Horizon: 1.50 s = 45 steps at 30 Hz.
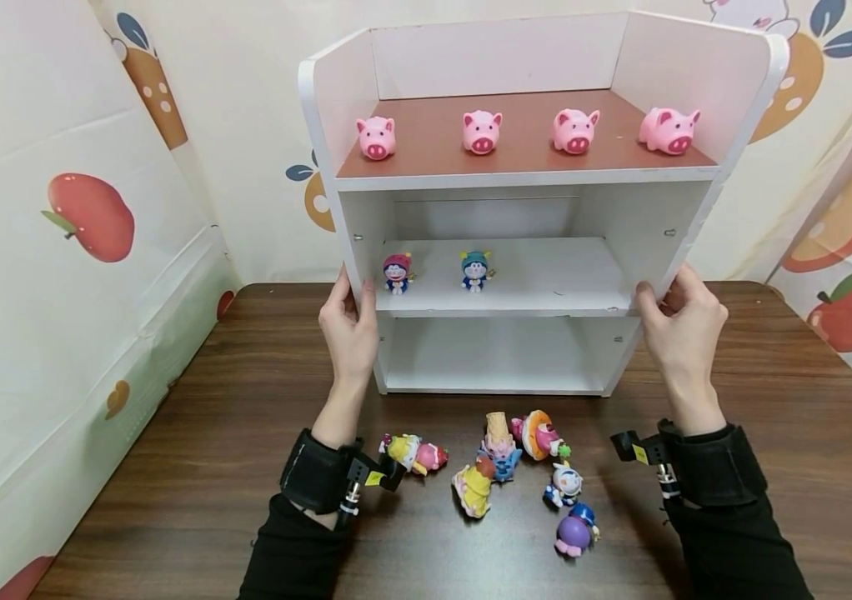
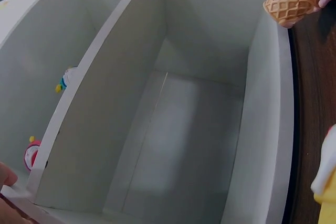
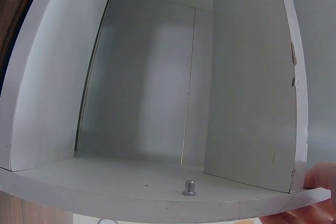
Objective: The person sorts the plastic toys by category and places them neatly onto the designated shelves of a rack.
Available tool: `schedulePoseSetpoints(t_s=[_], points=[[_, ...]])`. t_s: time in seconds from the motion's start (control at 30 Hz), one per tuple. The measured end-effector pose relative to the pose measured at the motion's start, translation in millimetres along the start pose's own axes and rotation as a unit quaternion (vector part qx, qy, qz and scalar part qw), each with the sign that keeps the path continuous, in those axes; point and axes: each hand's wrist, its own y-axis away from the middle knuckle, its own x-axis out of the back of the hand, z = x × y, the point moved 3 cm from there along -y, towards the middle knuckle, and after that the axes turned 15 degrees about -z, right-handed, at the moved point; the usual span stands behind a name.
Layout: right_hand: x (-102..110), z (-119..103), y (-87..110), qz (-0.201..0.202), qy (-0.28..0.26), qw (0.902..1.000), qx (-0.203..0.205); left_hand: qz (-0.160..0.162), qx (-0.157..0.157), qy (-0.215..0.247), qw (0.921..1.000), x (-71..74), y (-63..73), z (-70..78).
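Note:
A small white three-tier shelf unit (image 1: pixel 538 279) stands upright on the table. My left hand (image 1: pixel 349 337) grips the front edge of its left side panel at the middle tier, thumb inward and fingers outside. Opposite, my right hand (image 1: pixel 684 333) holds the right side panel in the same way. Several pink pig figurines (image 1: pixel 482 133) line the brown top tier. On the middle tier, toward the left, stand a figurine in a pink hat (image 1: pixel 397 273) and one in a teal hat (image 1: pixel 474 271). The bottom tier (image 2: pixel 173 145) shows bare boards, with a metal shelf pin (image 3: pixel 189 188) on its right wall.
Several toy figurines lie on the wooden table (image 1: pixel 246 467) before the unit, among them a yellow-and-pink one (image 1: pixel 414 453), one with an ice-cream cone (image 2: pixel 292 1), one with an orange ring (image 1: pixel 538 435) and a purple one (image 1: pixel 574 531). A patterned wall covering (image 1: pixel 246 100) stands behind.

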Motion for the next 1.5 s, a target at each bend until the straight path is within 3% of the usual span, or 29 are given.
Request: schedulePoseSetpoints(t_s=[0.37,0.7,0.87,1.07,1.23,1.5], points=[[2.7,-2.5,-0.4,0.001,0.008,1.0,0.002,0.019,-0.021,-0.056,0.9981,2.1,1.2,-24.1],[20.2,-19.3,0.7,0.078,-0.011,0.9965,-0.026,0.017,-0.019,-0.07,0.9972,2.3,1.5,-22.5],[29.3,-33.2,5.2,0.127,-0.028,0.9915,-0.004,0.017,-0.021,-0.069,0.9973,2.5,1.8,-22.6],[38.3,-49.1,12.2,0.143,-0.066,0.9867,0.039,0.016,-0.022,-0.07,0.9972,2.2,1.0,-22.3],[37.2,-58.3,16.5,0.118,-0.077,0.9866,0.082,0.015,-0.02,-0.069,0.9973,2.0,0.4,-21.8],[21.5,-71.2,26.2,-0.015,0.001,0.99,0.14,0.018,-0.016,-0.061,0.9978,2.8,0.6,-22.8]])
